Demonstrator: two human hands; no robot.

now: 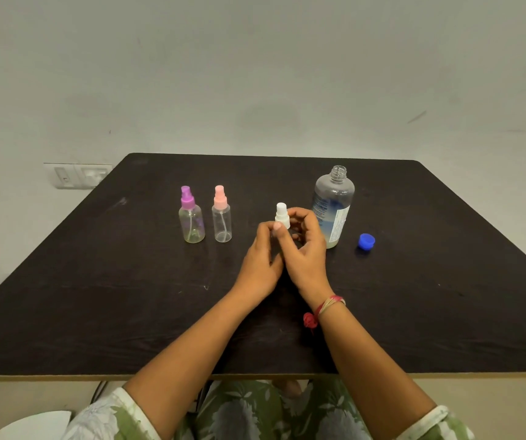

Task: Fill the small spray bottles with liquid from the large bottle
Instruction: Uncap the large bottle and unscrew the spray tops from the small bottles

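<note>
A small spray bottle with a white spray top (282, 215) stands at the table's middle, its clear body hidden by both hands. My left hand (260, 262) wraps around the body, thumb near the collar. My right hand (306, 249) has its fingers curled round the white top's collar. Just behind and to the right stands the large clear bottle (333, 207), uncapped, with liquid low in it. Its blue cap (366, 241) lies on the table to its right. A purple-topped spray bottle (191, 217) and a pink-topped spray bottle (222, 217) stand upright to the left.
The dark table (445, 296) runs up to a pale wall at the back. A white switch plate (77, 175) sits on the wall at the left. The near table edge lies over my lap.
</note>
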